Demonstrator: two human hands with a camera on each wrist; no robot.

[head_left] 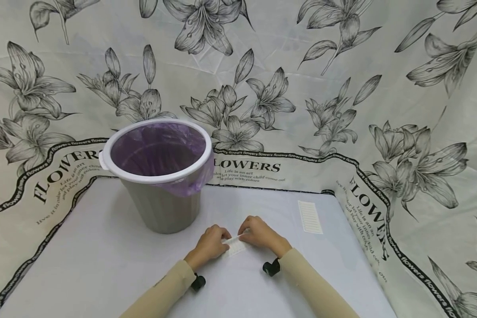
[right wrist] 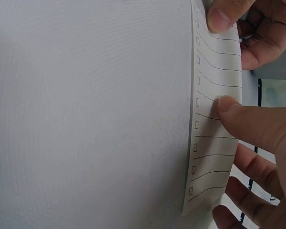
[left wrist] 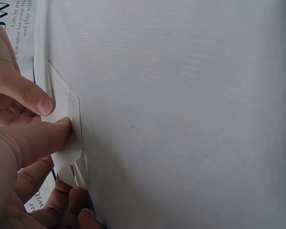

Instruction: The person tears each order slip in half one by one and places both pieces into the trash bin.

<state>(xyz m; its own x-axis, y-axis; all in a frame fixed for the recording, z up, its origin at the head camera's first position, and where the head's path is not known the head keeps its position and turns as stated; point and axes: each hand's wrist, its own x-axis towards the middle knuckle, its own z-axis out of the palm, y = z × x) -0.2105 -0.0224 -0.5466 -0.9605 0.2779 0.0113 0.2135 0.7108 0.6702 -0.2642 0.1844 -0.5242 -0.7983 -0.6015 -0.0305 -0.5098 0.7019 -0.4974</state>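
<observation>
A small lined checklist sheet (head_left: 236,247) lies between my hands near the middle of the table, with ruled lines and a row of small printed boxes. My left hand (head_left: 209,245) pinches its left end, thumb on top and fingers behind. At the other end my right hand (head_left: 261,232) grips the far edge in the same way. The right wrist view shows the sheet (right wrist: 212,138) bending up along that edge, its box side low against the table. A loose corner flap stands out by the left fingers in the left wrist view.
A grey bin (head_left: 164,210) with a white rim and purple liner stands at the back left. Another lined sheet (head_left: 310,217) lies flat on the white table (head_left: 238,291) to the right. Flower-printed cloth (head_left: 246,172) rises around the table's back and sides.
</observation>
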